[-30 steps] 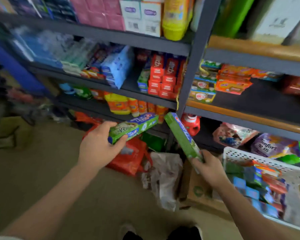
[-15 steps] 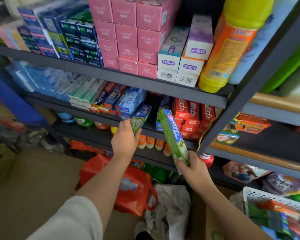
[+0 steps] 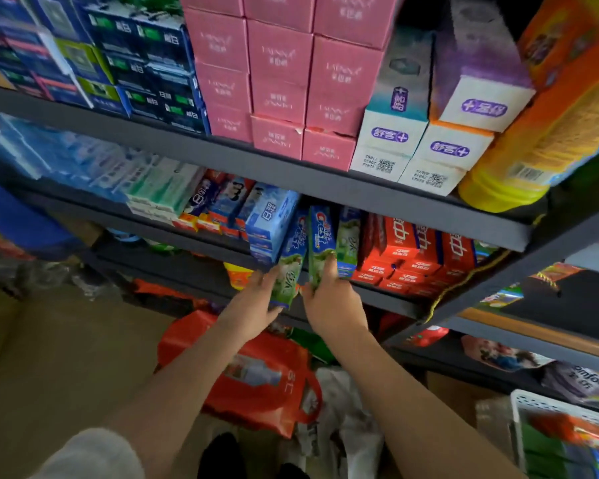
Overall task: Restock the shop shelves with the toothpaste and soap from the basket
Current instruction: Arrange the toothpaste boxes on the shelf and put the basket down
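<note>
Far left on the middle shelf (image 3: 329, 188): pale green and blue cartons lying flat, then a blue stack (image 3: 270, 221) at the edge of the gap.

Left hand (image 3: 253, 305) next, fingers (image 3: 268, 278) fairly straight and laid along the left face of the left box (image 3: 293, 257), thumb hidden, so a full clamp cannot be told. Long axis of that box running from 6 o'clock at the hand to 12 o'clock into the shelf, leaning slightly toward 1, near end overhanging the shelf lip.

Just beside it, close but with a dark gap between: the right box (image 3: 320, 247), same axis, standing on its narrow side. Right hand (image 3: 332, 302) at its 6 o'clock end, fingers (image 3: 329, 271) curled up round the near end and clamped on it. Each hand directly behind its own box; the push probably straight ahead toward 12.

At 3 o'clock of the right box, touching or nearly so: a green box (image 3: 348, 243) already shelved, then the red stack (image 3: 415, 254). Slot narrow, hemmed by the blue stack and the green box; snagging on either seems the likely trouble.

Far lower right: the basket (image 3: 519, 402), well apart, more stock inside.
</note>
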Available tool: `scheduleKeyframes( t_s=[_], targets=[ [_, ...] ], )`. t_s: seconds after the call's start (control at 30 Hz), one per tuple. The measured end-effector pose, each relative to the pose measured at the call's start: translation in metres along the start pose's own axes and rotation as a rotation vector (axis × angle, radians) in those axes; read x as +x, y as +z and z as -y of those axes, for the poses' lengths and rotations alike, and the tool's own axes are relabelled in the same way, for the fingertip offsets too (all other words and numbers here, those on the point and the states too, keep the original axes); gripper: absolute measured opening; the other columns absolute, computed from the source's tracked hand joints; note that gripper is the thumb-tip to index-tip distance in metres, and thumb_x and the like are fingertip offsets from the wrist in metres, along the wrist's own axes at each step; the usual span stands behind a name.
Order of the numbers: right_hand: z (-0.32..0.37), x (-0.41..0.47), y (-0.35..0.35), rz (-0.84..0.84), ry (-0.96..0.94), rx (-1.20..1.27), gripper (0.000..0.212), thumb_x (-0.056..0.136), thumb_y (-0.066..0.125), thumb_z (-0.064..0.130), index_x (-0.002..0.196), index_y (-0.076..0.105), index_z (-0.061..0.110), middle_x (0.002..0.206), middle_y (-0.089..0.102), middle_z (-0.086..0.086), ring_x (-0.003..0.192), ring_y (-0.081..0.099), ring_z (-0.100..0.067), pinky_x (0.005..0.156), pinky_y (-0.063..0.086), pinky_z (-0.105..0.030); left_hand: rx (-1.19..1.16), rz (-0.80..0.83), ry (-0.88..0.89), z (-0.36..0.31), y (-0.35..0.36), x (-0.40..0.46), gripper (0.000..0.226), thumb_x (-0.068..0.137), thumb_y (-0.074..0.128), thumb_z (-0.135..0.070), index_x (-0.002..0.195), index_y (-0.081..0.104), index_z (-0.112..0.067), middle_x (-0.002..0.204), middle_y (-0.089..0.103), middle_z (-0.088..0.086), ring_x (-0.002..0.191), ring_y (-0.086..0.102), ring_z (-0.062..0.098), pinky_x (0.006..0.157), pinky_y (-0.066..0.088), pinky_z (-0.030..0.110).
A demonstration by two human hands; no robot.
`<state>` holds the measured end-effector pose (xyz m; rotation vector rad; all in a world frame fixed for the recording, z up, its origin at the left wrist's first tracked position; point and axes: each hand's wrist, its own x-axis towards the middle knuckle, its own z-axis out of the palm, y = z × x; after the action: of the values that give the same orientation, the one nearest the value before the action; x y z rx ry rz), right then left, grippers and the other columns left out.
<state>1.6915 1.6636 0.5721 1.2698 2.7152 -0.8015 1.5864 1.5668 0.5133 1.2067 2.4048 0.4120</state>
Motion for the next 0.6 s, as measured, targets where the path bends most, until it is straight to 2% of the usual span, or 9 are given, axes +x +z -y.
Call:
scheduleKeyframes(
  t_s=[0.13,0.23,0.3,0.4,0.43,0.47,0.53,0.6],
  targets=[
    [0.014,0.027,0.018,0.02,0.101,-0.133,0.069,0.096,0.037,0.037,0.145,0.003,0.002,0.124,0.055,-0.024,0.113,0.055,-0.036,0.083,0.049,-0.04,0.169,0.036,0.09,0.006,-0.019,0.003,0.064,0.09,0.053,-0.035,0.142,0.022,-0.016,0.137,0.042,0.011,0.114,0.054,0.029,0.086,0.045,0.036],
    [0.015,0.037,0.026,0.059,0.162,-0.18,0.071,0.095,0.04,0.043,0.144,0.008,0.004,0.128,0.053,-0.022,0.118,0.052,-0.035,0.084,0.049,-0.04,0.276,0.068,0.122,0.009,-0.027,0.008,0.06,0.092,0.048,-0.039,0.141,0.022,-0.017,0.132,0.048,0.01,0.109,0.057,0.029,0.08,0.047,0.038],
    [0.01,0.034,0.026,0.068,0.113,-0.175,0.069,0.093,0.04,0.048,0.143,0.014,0.006,0.123,0.056,-0.019,0.113,0.055,-0.036,0.081,0.049,-0.041,0.315,0.048,0.156,0.013,-0.028,0.014,0.058,0.092,0.046,-0.041,0.14,0.024,-0.018,0.125,0.055,0.01,0.104,0.06,0.029,0.073,0.049,0.037],
    [-0.005,0.02,0.019,0.087,-0.02,-0.29,0.053,0.092,0.047,0.039,0.136,0.027,0.017,0.11,0.062,-0.013,0.097,0.063,-0.036,0.069,0.047,-0.038,0.367,-0.06,0.24,0.013,-0.026,0.023,0.056,0.091,0.048,-0.04,0.138,0.03,-0.015,0.109,0.064,0.011,0.088,0.065,0.031,0.063,0.05,0.036],
    [-0.011,0.015,0.02,0.021,-0.048,-0.393,0.049,0.087,0.057,0.034,0.129,0.037,0.019,0.099,0.066,-0.01,0.086,0.066,-0.034,0.063,0.048,-0.036,0.377,-0.103,0.273,0.012,-0.024,0.026,0.057,0.089,0.053,-0.04,0.135,0.036,-0.013,0.098,0.067,0.011,0.077,0.067,0.03,0.056,0.05,0.034],
    [-0.016,0.012,0.023,-0.066,-0.068,-0.488,0.048,0.075,0.071,0.03,0.116,0.051,0.019,0.082,0.069,-0.006,0.067,0.068,-0.031,0.053,0.049,-0.032,0.381,-0.12,0.293,0.01,-0.022,0.03,0.057,0.083,0.062,-0.039,0.129,0.044,-0.01,0.084,0.069,0.011,0.064,0.067,0.029,0.048,0.049,0.032],
    [-0.019,0.01,0.031,-0.152,-0.029,-0.591,0.049,0.038,0.088,0.024,0.082,0.066,0.02,0.047,0.059,0.0,0.031,0.055,-0.022,0.034,0.038,-0.019,0.414,-0.127,0.291,0.01,-0.017,0.038,0.06,0.065,0.08,-0.035,0.113,0.058,-0.008,0.057,0.065,0.006,0.04,0.059,0.025,0.035,0.043,0.026],
    [-0.019,0.016,0.039,-0.223,-0.046,-0.607,0.049,0.027,0.087,0.018,0.073,0.069,0.019,0.039,0.053,0.001,0.024,0.048,-0.018,0.031,0.032,-0.014,0.467,-0.18,0.302,0.012,-0.015,0.046,0.066,0.043,0.09,-0.028,0.101,0.064,-0.01,0.04,0.055,0.002,0.025,0.048,0.021,0.028,0.035,0.019]
  ],
)
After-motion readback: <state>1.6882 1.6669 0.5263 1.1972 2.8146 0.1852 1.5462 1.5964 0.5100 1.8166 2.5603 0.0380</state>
